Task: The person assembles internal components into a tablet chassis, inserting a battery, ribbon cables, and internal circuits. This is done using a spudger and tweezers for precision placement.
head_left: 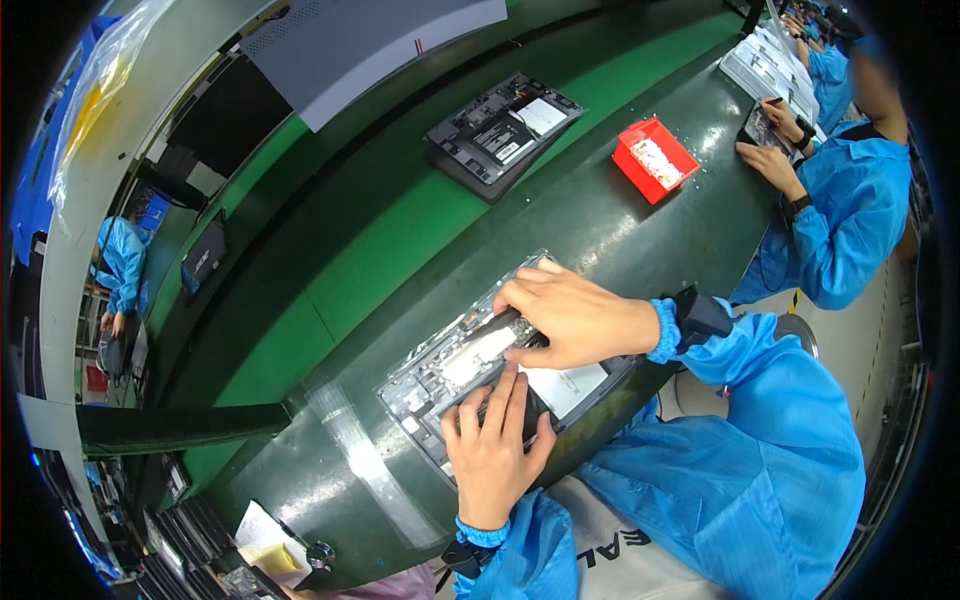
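Observation:
An opened laptop base (412, 382) with bare circuit boards lies on the green bench in front of me. My left hand (497, 440) rests on it, fingers stretched out flat over a black part (535, 410) near the close edge. Over the far side my right hand (580, 315) bends its thumb and forefinger about a dark piece (505, 325), whose kind is partly hidden by the fingers. A whitish strip (475, 358) lies between the hands, and a white-labelled battery-like block (567, 388) shows beneath the right wrist.
A red bin (655, 160) with small white bits stands beyond. Stacked open laptop bases (505, 135) sit on the green belt. Clear film strips (370, 465) lie at left. A co-worker in blue (850, 200) handles a board at right. Dark panels (185, 545) stand lower left.

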`<act>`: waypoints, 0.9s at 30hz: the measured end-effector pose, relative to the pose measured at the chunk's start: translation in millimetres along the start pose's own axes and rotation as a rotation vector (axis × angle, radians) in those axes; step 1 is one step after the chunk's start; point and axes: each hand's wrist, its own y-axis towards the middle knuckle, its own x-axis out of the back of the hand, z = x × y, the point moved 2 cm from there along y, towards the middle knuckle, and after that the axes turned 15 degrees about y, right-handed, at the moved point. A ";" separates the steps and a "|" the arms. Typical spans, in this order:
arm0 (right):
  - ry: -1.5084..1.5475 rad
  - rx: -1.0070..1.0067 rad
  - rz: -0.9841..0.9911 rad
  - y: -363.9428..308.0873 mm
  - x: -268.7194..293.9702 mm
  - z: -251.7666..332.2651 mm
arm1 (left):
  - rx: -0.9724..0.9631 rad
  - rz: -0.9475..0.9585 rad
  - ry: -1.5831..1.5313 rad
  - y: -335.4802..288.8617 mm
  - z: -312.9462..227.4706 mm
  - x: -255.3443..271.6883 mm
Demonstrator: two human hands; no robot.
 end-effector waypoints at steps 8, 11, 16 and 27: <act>0.066 -0.101 -0.031 9.4 -7.3 0.0 | 0.011 0.016 0.005 -2.5 0.8 2.7; 0.020 0.313 -0.037 3.8 -5.0 -7.9 | -0.010 0.010 0.020 -0.7 4.2 4.7; -0.100 0.539 0.055 -10.8 -4.2 -15.2 | -0.003 0.016 -0.005 0.9 1.2 2.5; -0.405 0.640 0.070 -13.2 -36.8 1.1 | 0.015 0.004 -0.011 -22.2 -1.4 11.8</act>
